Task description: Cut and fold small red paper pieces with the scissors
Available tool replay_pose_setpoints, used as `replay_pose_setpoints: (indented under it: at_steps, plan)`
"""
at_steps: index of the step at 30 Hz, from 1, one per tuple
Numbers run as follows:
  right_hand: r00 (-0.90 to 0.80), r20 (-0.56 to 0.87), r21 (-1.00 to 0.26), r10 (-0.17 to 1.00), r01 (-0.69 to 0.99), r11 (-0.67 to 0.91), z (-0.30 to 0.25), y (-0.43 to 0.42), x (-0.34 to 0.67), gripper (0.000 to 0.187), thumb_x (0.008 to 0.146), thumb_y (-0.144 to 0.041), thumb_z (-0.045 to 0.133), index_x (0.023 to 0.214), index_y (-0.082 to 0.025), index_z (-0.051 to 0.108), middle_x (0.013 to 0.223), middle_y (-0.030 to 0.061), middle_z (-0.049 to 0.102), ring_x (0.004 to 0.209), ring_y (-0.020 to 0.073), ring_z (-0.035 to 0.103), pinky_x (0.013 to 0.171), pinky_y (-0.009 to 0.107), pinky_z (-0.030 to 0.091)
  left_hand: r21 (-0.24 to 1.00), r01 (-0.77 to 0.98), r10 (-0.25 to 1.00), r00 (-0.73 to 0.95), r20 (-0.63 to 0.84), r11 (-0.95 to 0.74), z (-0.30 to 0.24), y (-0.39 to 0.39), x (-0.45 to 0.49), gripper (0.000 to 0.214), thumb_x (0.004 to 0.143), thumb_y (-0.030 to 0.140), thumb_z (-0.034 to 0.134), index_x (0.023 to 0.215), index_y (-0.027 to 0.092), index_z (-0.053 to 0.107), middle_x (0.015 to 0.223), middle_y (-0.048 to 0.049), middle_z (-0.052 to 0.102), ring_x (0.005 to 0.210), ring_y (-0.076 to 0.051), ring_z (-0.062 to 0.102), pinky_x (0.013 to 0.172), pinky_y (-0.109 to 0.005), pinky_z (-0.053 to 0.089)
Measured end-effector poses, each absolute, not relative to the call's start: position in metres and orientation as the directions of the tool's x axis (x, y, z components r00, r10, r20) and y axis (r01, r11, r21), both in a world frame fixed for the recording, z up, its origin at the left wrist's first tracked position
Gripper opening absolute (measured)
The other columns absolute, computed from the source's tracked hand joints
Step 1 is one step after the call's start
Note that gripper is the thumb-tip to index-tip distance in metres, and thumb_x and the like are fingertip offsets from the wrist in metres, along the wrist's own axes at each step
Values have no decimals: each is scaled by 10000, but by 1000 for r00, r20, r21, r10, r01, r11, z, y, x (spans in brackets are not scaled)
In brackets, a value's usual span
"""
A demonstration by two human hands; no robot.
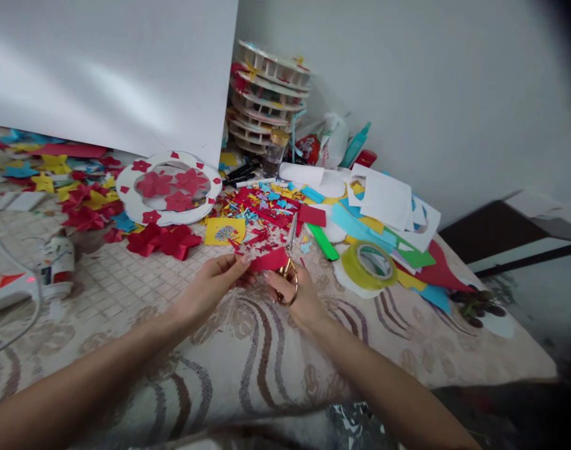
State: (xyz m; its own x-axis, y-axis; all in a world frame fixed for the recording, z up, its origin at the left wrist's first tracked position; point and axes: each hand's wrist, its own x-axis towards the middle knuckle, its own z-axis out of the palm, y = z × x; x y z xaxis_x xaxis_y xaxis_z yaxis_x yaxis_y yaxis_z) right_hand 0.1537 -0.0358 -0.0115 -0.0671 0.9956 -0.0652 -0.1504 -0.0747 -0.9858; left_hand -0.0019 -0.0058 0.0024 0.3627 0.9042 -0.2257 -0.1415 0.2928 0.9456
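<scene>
Between the fingers of my left hand [227, 270] is a small piece of red paper [269, 260]. My right hand [297, 294] grips a pair of scissors [292, 234] by gold-coloured handles, with the blades pointing away from me. The red paper's right end meets the scissors, and my right fingertips are close to its lower edge. Just beyond my hands lie many tiny red, blue and yellow paper scraps [262, 215]. A yellow paper square [224, 231] with small bits on it rests left of the scraps. Another red paper piece [312, 215] lies behind the scissors.
At left are a hot glue gun [32, 284], red paper flowers [163, 240] and a white scalloped ring [126, 187]. To the right, a roll of yellow tape [368, 265] lies before stacked paper sheets [386, 200]. A tiered white stand [271, 94] rises at the back.
</scene>
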Motion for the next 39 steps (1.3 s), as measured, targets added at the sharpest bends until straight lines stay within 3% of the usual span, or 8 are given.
replay_pose_setpoints:
  at_steps: [4,9,12,16,22,28,39]
  plan:
    - [-82,-56,-992,995,-111,-65,-11,-38,154,213,782,-366,620,734,-182,525,473,-71,465,403,68,391,400,196,295,970,-93,908,381,-175,226,1,-4,-4,210,712,339,684,698,145,605,621,13,618,591,-89,543,601,-206,427]
    - [-72,-21,-999,997,-43,-24,-8,-43,158,257,831,-435,550,786,-186,504,475,-80,427,390,63,395,402,194,275,933,-252,925,343,-162,257,3,6,-11,205,699,314,701,725,138,600,641,8,634,606,-87,574,637,-214,466]
    - [-214,-35,-999,976,-3,-36,-4,-48,163,380,838,-562,456,868,-185,495,560,-61,413,440,77,408,416,207,273,894,-343,929,325,-176,289,8,13,-16,216,675,290,725,728,134,584,684,-14,668,639,-106,615,668,-233,492]
    - [-408,-25,-984,913,171,50,3,-55,170,496,844,-643,327,1007,-192,456,704,-25,406,575,105,383,519,243,313,854,-439,950,257,-178,279,16,20,-20,191,708,248,700,733,148,539,735,-38,696,688,-134,652,727,-277,510]
    - [-465,-126,-916,876,394,77,8,-57,174,458,852,-631,324,894,-196,462,624,-41,383,550,110,338,513,246,279,854,-439,946,277,-169,281,16,22,-23,164,733,242,678,760,147,548,761,-43,702,745,-151,667,792,-312,510]
    - [-417,-141,-917,898,396,39,-1,-55,170,445,848,-628,347,799,-195,436,588,-53,349,522,97,312,485,230,251,888,-331,907,378,-185,320,10,16,-20,216,719,289,695,732,148,531,741,-31,704,728,-138,668,765,-297,527]
    - [-414,-157,-938,897,348,-3,-2,-57,165,447,841,-629,361,792,-192,444,605,-49,340,526,95,309,477,221,266,899,-256,868,447,-216,355,10,13,-19,181,728,304,675,729,157,570,727,-26,690,680,-125,654,747,-284,518]
